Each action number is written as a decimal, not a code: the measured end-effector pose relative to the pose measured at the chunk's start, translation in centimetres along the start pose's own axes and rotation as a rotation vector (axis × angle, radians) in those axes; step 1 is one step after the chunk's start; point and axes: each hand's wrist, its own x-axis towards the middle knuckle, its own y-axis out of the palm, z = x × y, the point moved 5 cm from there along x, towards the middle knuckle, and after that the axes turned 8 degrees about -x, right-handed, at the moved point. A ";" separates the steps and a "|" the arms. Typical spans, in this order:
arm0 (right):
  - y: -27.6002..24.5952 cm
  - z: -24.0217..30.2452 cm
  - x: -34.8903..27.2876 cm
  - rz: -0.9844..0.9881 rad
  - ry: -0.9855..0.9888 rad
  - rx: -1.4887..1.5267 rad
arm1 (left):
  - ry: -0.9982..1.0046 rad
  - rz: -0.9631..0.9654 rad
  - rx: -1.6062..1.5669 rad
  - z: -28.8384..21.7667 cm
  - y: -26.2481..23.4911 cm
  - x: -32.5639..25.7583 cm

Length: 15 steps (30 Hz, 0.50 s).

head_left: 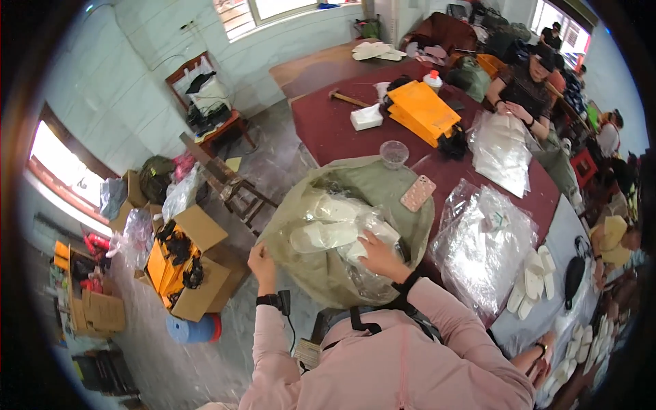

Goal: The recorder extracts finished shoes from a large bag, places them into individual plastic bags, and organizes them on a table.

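Observation:
A large grey-green woven sack [301, 273] lies wide open in front of me, with its far side resting on the table. Inside it are white slippers [328, 236] in clear plastic bags. My left hand [261, 265] has its fingers closed at the sack's left rim and appears to pinch the cloth. My right hand [384, 258] lies open over the bagged slippers, fingers spread. On the sack's right fold rests a phone in a pink patterned case [418, 193], and a clear round tub [393, 154] stands at its far edge.
The dark red table [321, 133] holds a hammer [350, 98], orange packages [424, 113] and clear plastic bags [482, 246]. Loose white slippers [533, 281] lie at the right. A co-worker [523, 89] handles bags across the table. Left are a wooden stool [239, 195] and an open carton [205, 287].

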 end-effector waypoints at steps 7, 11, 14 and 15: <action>3.8 1.9 1.7 0.069 -0.067 -0.034 | 0.126 0.263 0.178 -1.5 2.0 0.8; 4.0 1.0 1.3 0.134 -0.146 0.062 | 0.266 0.463 0.306 -2.3 4.2 0.7; 1.7 -1.6 -0.8 0.077 -0.033 -0.007 | 0.234 0.562 0.444 -5.7 6.1 1.3; 0.8 -2.3 -1.7 0.036 0.028 -0.025 | 0.298 0.494 0.458 -5.4 5.8 1.8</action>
